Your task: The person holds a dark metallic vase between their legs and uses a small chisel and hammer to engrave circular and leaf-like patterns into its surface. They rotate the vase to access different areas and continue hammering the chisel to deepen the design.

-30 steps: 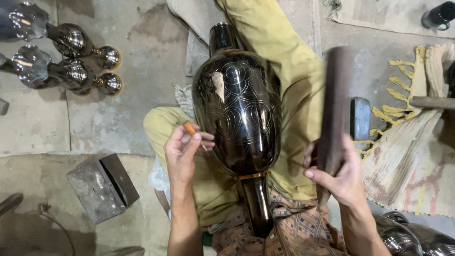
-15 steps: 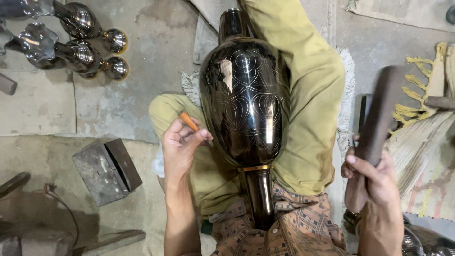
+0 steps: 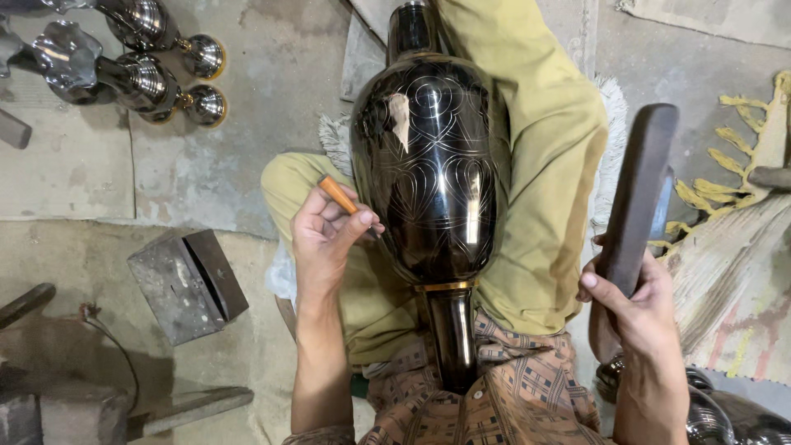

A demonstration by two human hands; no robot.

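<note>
A large black vase [image 3: 428, 173] with fine engraved line patterns lies across the person's lap, between the two hands, its narrow neck pointing toward the body. The left hand [image 3: 325, 235] pinches a small orange-handled tool [image 3: 339, 195], its tip end against the vase's left flank. The right hand [image 3: 634, 309] is clenched around the lower end of a dark wooden block [image 3: 638, 194], held upright to the right of the vase and apart from it. Beyond the left hand, shiny metal vases [image 3: 132, 70] lie on the concrete floor [image 3: 74, 165], and a metal block [image 3: 185, 284] sits just left of the left forearm.
</note>
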